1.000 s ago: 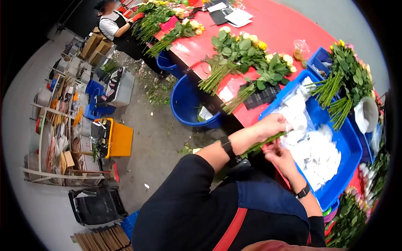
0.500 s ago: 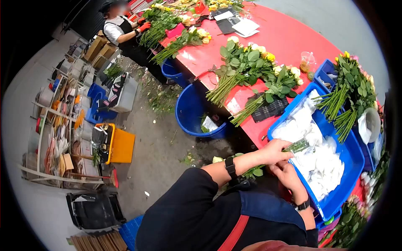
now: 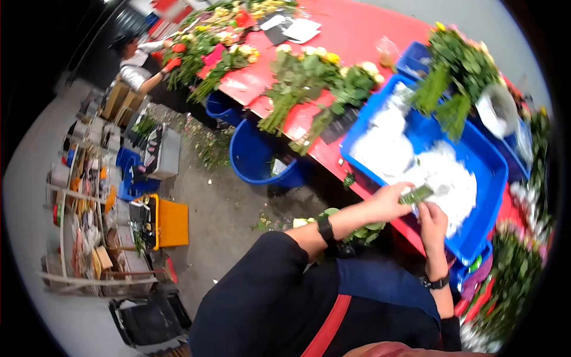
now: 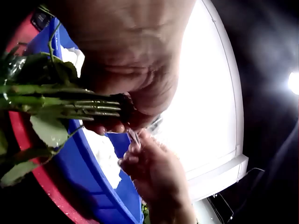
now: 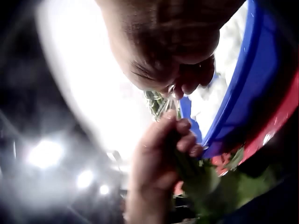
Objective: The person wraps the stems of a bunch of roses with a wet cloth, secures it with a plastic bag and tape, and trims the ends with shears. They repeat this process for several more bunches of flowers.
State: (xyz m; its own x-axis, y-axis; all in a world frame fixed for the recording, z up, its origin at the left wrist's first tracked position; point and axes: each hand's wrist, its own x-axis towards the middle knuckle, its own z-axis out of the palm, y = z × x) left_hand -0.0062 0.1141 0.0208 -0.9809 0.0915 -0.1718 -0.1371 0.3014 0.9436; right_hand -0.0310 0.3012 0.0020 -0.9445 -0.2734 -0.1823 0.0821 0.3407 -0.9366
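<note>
My left hand (image 3: 386,204) grips a bundle of green stems (image 3: 416,194); in the left wrist view the stems (image 4: 60,103) run into its curled fingers, with leaves to the left. Close beside it, my right hand (image 3: 433,226) pinches a thin strip of clear plastic (image 5: 170,105) by the stem ends, the strip stretched between both hands. Beneath the hands, white crumpled pieces (image 3: 455,190) lie in a blue tray (image 3: 501,205). Leaves and a pale bloom (image 3: 302,222) show below my left forearm.
Rose bunches (image 3: 303,77) lie on the red table (image 3: 351,30). More stand by a white container (image 3: 497,111) at the right. A blue bucket (image 3: 241,156) and an orange bin (image 3: 172,221) stand on the floor. Another person (image 3: 135,71) handles flowers at the far left.
The hands have moved right over the tray and the stem ends now point up to the right. My right hand has come up beside them. The head view has shifted.
</note>
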